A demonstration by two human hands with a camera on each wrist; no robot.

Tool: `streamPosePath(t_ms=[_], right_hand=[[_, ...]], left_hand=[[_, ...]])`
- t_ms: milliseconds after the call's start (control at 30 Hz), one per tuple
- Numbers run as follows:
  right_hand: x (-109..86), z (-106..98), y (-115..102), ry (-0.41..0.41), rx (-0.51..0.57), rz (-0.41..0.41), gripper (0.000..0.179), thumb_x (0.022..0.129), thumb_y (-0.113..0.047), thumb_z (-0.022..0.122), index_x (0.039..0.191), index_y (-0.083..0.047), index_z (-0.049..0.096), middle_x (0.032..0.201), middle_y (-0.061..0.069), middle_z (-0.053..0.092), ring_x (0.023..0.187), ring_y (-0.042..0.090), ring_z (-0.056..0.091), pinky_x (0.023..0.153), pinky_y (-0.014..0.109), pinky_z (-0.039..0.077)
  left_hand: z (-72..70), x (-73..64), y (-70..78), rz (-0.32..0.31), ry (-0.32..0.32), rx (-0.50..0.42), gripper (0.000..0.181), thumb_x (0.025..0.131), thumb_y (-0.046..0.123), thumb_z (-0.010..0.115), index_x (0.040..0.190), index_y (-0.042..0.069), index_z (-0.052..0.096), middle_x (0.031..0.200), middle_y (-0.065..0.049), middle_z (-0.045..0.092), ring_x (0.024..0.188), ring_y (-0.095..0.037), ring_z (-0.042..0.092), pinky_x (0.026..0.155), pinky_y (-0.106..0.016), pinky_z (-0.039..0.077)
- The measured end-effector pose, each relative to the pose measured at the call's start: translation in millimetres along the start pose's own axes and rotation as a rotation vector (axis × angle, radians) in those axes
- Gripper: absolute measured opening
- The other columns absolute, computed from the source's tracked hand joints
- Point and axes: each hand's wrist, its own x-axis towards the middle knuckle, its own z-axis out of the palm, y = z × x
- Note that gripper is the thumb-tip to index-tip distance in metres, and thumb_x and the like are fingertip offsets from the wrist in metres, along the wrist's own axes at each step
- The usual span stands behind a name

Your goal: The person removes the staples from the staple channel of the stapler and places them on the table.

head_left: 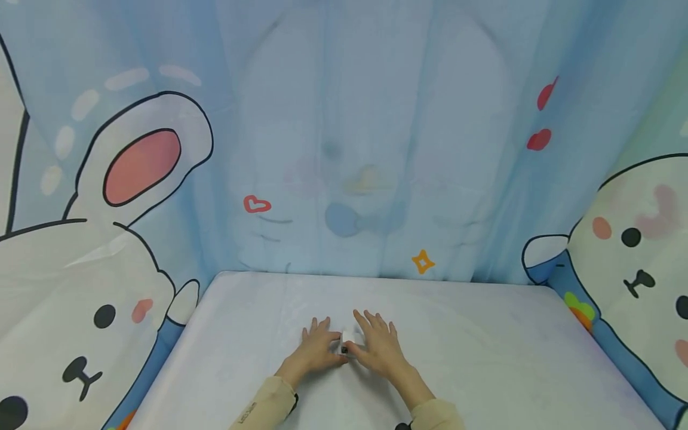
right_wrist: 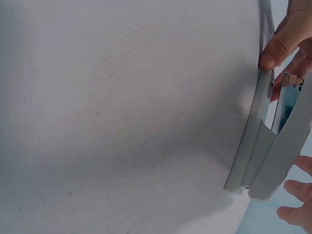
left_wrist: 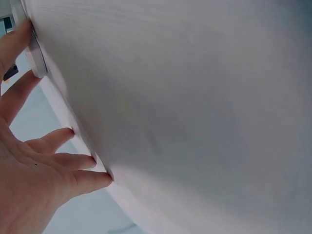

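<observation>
A white stapler (head_left: pixel 348 338) sits on the white tabletop between the two hands. In the right wrist view the stapler (right_wrist: pixel 282 168) has its upper arm lifted off the base, with a shiny metal part showing inside. The left hand (head_left: pixel 317 349) holds the stapler by its thumb and index finger; its other fingers (left_wrist: pixel 80 180) are spread on the table. From the other side, the right hand (head_left: pixel 380 351) touches the stapler's base with its thumb (right_wrist: pixel 285 44). The remaining fingers of that hand are straight and apart from the stapler.
A white cloth (head_left: pixel 500 358) covers the table. Behind its far edge hangs a pale blue curtain (head_left: pixel 376 119) with cartoon prints, which also runs down both sides. Beige sleeves (head_left: pixel 266 406) cover the forearms.
</observation>
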Motion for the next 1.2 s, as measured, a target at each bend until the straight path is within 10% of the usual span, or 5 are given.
streamPosePath(t_ms=[333, 767, 1200], right_hand=[[0.8, 0, -1, 0.029, 0.065, -0.066, 0.058, 0.092, -0.032, 0.068, 0.140, -0.003, 0.052, 0.135, 0.019, 0.058, 0.125, 0.050, 0.049, 0.100, 0.071, 0.032], [6.1, -1, 7, -0.071, 0.493, -0.042, 0.067, 0.083, -0.010, 0.078, 0.143, -0.004, 0.048, 0.120, 0.019, 0.067, 0.124, 0.044, 0.053, 0.102, 0.066, 0.035], [11.5, -5, 10, -0.073, 0.534, -0.100, 0.065, 0.081, 0.008, 0.074, 0.140, 0.000, 0.049, 0.112, 0.017, 0.071, 0.109, 0.034, 0.066, 0.097, 0.054, 0.046]], left_hand=[[0.5, 2.3, -3.3, 0.010, 0.020, -0.030, 0.045, 0.080, 0.034, 0.082, 0.116, 0.009, 0.073, 0.144, -0.033, 0.041, 0.132, -0.066, 0.025, 0.097, -0.080, 0.024], [-0.7, 1.8, -2.9, 0.001, 0.032, -0.092, 0.038, 0.078, 0.026, 0.084, 0.110, 0.008, 0.075, 0.142, -0.035, 0.043, 0.132, -0.067, 0.024, 0.096, -0.082, 0.021], [0.5, 4.9, -4.9, -0.002, 0.042, -0.097, 0.036, 0.076, 0.026, 0.085, 0.105, 0.007, 0.076, 0.141, -0.034, 0.044, 0.132, -0.067, 0.025, 0.096, -0.082, 0.021]])
